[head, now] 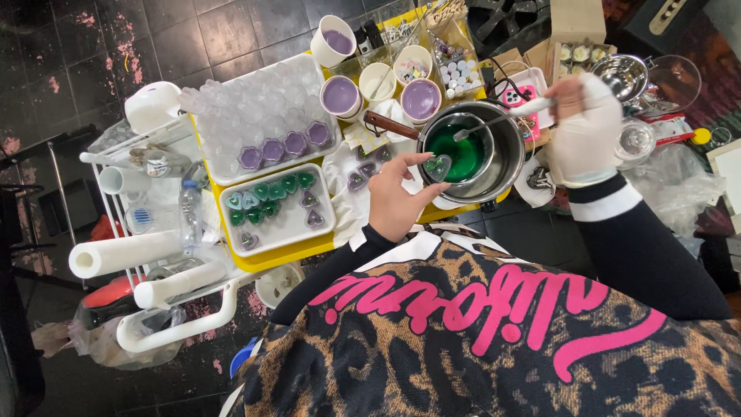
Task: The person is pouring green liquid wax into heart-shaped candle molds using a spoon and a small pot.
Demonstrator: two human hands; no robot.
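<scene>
My left hand (397, 199) holds a small clear heart-shaped mould (438, 167) over the rim of a steel pot (505, 166). Inside the pot sits a smaller vessel of green liquid (455, 150). My right hand (584, 130), in a white glove, grips the white handle of a spoon (502, 117) whose bowl reaches into the green liquid. Left of the pot, a white tray (279, 226) holds several green and purple heart moulds. Behind it a bigger tray (258, 116) carries many clear moulds, a few filled purple.
Cups of purple liquid (340, 96) and a bowl (420, 99) stand behind the pot on the yellow tabletop (289, 253). A white trolley (162, 309) with paper rolls and a water bottle (190, 212) is at the left. Steel bowls (622, 75) and plastic bags lie at the right.
</scene>
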